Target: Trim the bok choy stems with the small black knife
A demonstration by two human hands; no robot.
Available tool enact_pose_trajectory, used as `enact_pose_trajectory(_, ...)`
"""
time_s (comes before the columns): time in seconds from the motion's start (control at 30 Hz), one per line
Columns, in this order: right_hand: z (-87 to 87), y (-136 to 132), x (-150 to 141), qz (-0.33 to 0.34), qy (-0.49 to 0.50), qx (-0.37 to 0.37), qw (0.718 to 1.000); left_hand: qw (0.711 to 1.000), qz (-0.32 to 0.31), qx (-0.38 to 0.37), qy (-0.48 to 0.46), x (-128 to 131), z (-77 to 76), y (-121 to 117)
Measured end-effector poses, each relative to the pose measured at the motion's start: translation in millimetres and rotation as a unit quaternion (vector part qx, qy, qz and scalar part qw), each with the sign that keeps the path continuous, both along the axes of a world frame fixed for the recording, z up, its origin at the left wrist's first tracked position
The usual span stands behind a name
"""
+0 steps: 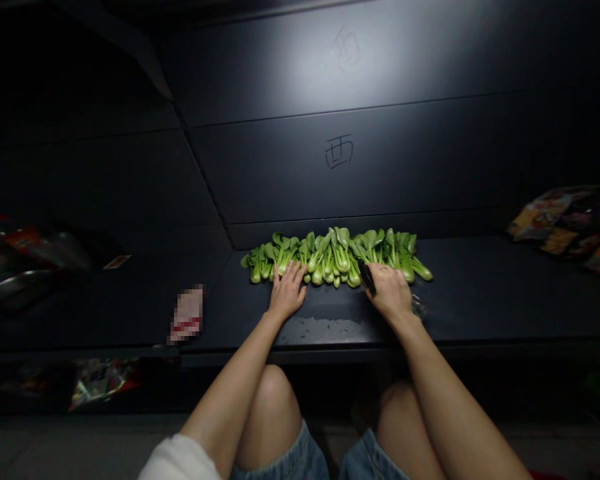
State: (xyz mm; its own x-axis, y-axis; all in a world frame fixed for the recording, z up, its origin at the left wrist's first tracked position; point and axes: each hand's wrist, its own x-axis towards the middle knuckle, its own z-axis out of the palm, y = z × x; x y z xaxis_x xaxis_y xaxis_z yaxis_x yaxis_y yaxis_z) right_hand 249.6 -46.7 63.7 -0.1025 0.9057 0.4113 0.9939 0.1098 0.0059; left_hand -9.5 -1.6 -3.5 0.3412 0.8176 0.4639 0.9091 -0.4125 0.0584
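A row of green bok choy [342, 257] lies along a dark shelf, leaves toward the back panel and pale stems toward me. My left hand [287, 290] rests at the front of the row, left of its middle, with fingers stretched over the stems. At the right part of the row is my right hand [391, 290], its fingers curled around a narrow black object [367, 277] whose kind I cannot make out. Some clear plastic [419, 307] shows beside the right wrist, partly hidden by it.
Wet patches [325, 329] mark the shelf's front part. A blurred-out card [187, 313] lies to the left, with a small label [117, 262] farther back. Colourful packets [555, 217] stand at the far right. Another packet [105, 381] sits on the lower level at left.
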Motion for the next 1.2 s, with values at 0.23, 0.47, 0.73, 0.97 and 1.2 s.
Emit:
enact_pose_trajectory(0.23,-2.7,3,12,-0.013,0.017,0.023,1.0,1.0,0.0,0.0,0.0,1,0.9,0)
enact_pose_trajectory(0.47,-5.6,7,40,-0.007,0.087,0.051,0.995,1.0,-0.003,0.009,-0.006,0,-1.2,2)
enact_pose_trajectory(0.73,-5.3,11,80,0.072,0.257,0.025,0.963,1.0,0.002,0.01,-0.015,5,2.0,0)
enact_pose_trajectory(0.97,-3.5,12,84,0.037,0.277,0.031,0.96,1.0,-0.009,0.017,-0.014,21,12.7,-1)
enact_pose_trajectory(1.2,-7.9,15,96,0.0,0.282,0.046,0.958,1.0,-0.013,0.018,-0.005,33,22.2,0)
